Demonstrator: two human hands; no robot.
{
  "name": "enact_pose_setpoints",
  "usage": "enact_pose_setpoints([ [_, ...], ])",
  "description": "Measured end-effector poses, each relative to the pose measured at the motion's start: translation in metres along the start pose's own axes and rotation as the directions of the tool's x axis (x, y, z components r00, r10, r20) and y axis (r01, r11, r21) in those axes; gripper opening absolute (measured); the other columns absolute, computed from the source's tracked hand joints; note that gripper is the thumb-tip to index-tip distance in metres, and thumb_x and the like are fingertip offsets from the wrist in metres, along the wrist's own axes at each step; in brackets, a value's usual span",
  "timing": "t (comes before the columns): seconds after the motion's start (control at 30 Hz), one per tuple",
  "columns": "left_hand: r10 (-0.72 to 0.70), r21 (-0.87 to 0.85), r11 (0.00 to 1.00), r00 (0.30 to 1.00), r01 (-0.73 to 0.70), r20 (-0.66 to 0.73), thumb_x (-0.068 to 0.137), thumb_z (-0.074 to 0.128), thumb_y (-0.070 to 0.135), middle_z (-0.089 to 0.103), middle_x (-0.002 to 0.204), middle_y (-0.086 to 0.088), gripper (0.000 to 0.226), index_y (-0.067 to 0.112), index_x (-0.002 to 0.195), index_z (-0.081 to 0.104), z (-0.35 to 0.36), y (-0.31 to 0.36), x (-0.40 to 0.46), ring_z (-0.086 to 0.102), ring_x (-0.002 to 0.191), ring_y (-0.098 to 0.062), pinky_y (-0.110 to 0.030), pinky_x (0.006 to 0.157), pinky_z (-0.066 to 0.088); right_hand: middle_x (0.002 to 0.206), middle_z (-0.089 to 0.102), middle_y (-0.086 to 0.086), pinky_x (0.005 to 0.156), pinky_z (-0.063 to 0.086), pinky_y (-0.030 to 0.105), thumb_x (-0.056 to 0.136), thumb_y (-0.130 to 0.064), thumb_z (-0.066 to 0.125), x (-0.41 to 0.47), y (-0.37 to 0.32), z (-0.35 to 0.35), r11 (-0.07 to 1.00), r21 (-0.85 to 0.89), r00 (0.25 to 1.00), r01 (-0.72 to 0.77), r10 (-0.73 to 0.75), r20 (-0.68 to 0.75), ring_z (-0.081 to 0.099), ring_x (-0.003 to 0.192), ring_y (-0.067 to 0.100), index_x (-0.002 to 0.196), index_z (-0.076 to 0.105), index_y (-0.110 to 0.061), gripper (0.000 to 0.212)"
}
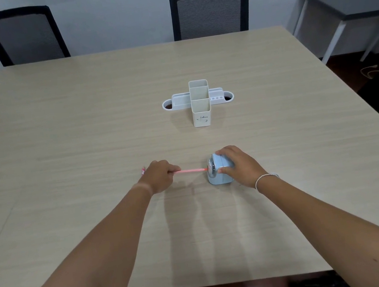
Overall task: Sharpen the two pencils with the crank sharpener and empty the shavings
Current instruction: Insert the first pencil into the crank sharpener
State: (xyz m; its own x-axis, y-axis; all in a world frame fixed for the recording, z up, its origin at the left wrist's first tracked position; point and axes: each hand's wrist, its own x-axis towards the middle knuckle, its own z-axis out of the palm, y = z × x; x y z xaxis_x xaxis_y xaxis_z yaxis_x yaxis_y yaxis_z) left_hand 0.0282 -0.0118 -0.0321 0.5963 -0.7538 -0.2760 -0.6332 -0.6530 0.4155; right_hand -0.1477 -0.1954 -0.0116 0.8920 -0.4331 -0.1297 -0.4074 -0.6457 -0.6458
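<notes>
On a pale wood-grain bench (83, 124), the left hand (159, 175) grips a slim pink pencil (191, 171), its tip at the mouth of a small light-blue crank sharpener (218, 172), which the right hand (236, 163) clasps steady. Sharpening looks barely begun; a second pencil (143, 171) apparently waits behind the left hand, and the shavings remain unemptied.

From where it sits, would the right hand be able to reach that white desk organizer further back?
Probably yes. The table between the right hand and the white organizer is bare, but that hand is gripping the blue sharpener and would have to let go first.
</notes>
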Motion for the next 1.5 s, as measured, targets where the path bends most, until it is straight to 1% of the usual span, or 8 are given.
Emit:
enact_pose_setpoints([
  [0.17, 0.012, 0.003, 1.000, 1.000, -0.012, 0.012, 0.086, 0.037, 0.004, 0.055, 0.079, 0.004, 0.047, 0.032, 0.106, 0.069, -0.002, 0.001, 0.001, 0.052, 0.106, -0.030, -0.045, 0.098, 0.042, 0.135, 0.042, -0.001, 0.091, 0.038, 0.029, 0.085, -0.023, 0.061, 0.001, 0.001, 0.000, 1.000, 0.016, 1.000, 0.000, 0.000, 0.000, 0.045, 0.119, 0.019, 0.126, 0.046, -0.021, 0.044],
  [0.5, -0.008, -0.039, 0.999, 1.000, 0.008, -0.007, 0.089, 0.039, 0.006, 0.052, 0.083, 0.006, 0.044, 0.030, 0.111, 0.068, 0.000, 0.000, 0.002, 0.050, 0.094, -0.021, -0.044, 0.100, 0.041, 0.135, 0.042, 0.000, 0.090, 0.037, 0.026, 0.085, -0.023, 0.060, 0.002, 0.003, -0.001, 1.000, 0.009, 1.000, 0.009, -0.009, 0.009, 0.045, 0.119, 0.019, 0.126, 0.045, -0.020, 0.044],
  [0.63, -0.019, -0.056, 0.998, 1.000, 0.019, 0.004, 0.089, 0.040, 0.006, 0.052, 0.082, 0.009, 0.044, 0.032, 0.111, 0.068, -0.001, -0.001, 0.002, 0.053, 0.102, -0.024, -0.047, 0.103, 0.038, 0.136, 0.041, 0.000, 0.090, 0.035, 0.025, 0.085, -0.023, 0.060, 0.002, 0.003, 0.000, 1.000, 0.016, 1.000, 0.007, -0.007, 0.008, 0.044, 0.120, 0.019, 0.127, 0.045, -0.020, 0.044],
  [0.73, -0.023, -0.090, 0.996, 1.000, 0.024, 0.015, 0.091, 0.041, 0.009, 0.053, 0.090, 0.008, 0.040, 0.029, 0.115, 0.067, -0.001, -0.002, 0.002, 0.052, 0.112, -0.024, -0.046, 0.107, 0.035, 0.136, 0.041, 0.000, 0.091, 0.034, 0.025, 0.085, -0.022, 0.060, 0.003, 0.003, 0.000, 1.000, 0.016, 1.000, 0.007, -0.007, 0.009, 0.043, 0.121, 0.018, 0.127, 0.045, -0.020, 0.045],
  [0.87, 0.020, -0.118, 0.993, 1.000, -0.017, 0.023, 0.094, 0.040, 0.004, 0.060, 0.115, -0.010, 0.039, 0.019, 0.120, 0.064, 0.001, 0.014, 0.001, 0.052, 0.114, -0.024, -0.024, 0.093, 0.034, 0.136, 0.041, 0.000, 0.090, 0.035, 0.025, 0.085, -0.022, 0.061, 0.003, 0.003, 0.000, 1.000, 0.026, 1.000, 0.005, -0.005, 0.006, 0.044, 0.120, 0.019, 0.126, 0.046, -0.020, 0.044],
  [1.0, 0.062, -0.106, 0.993, 0.996, -0.056, 0.057, 0.093, 0.038, 0.004, 0.060, 0.114, -0.012, 0.040, 0.017, 0.122, 0.063, 0.003, 0.029, 0.004, 0.054, 0.110, -0.027, -0.026, 0.089, 0.037, 0.136, 0.041, 0.001, 0.092, 0.035, 0.026, 0.085, -0.021, 0.061, 0.002, 0.002, 0.000, 1.000, 0.026, 1.000, 0.007, -0.008, 0.011, 0.043, 0.121, 0.019, 0.127, 0.046, -0.019, 0.045],
  [1.3, 0.012, -0.143, 0.990, 0.999, -0.005, 0.043, 0.092, 0.040, -0.001, 0.063, 0.119, -0.013, 0.039, 0.011, 0.120, 0.064, 0.003, 0.036, 0.002, 0.054, 0.115, -0.028, -0.025, 0.095, 0.038, 0.136, 0.041, 0.000, 0.089, 0.036, 0.025, 0.085, -0.022, 0.061, 0.001, 0.001, 0.001, 1.000, 0.022, 1.000, -0.006, 0.006, 0.003, 0.045, 0.120, 0.020, 0.127, 0.045, -0.020, 0.045],
  [1.5, -0.063, -0.199, 0.978, 0.998, 0.063, 0.010, 0.089, 0.038, -0.004, 0.064, 0.122, -0.010, 0.043, 0.012, 0.119, 0.065, 0.006, 0.042, 0.005, 0.057, 0.112, -0.026, -0.024, 0.088, 0.041, 0.135, 0.042, 0.000, 0.087, 0.035, 0.024, 0.084, -0.023, 0.062, 0.000, 0.001, 0.001, 1.000, 0.018, 1.000, -0.009, 0.010, -0.018, 0.046, 0.118, 0.020, 0.126, 0.046, -0.020, 0.045],
])
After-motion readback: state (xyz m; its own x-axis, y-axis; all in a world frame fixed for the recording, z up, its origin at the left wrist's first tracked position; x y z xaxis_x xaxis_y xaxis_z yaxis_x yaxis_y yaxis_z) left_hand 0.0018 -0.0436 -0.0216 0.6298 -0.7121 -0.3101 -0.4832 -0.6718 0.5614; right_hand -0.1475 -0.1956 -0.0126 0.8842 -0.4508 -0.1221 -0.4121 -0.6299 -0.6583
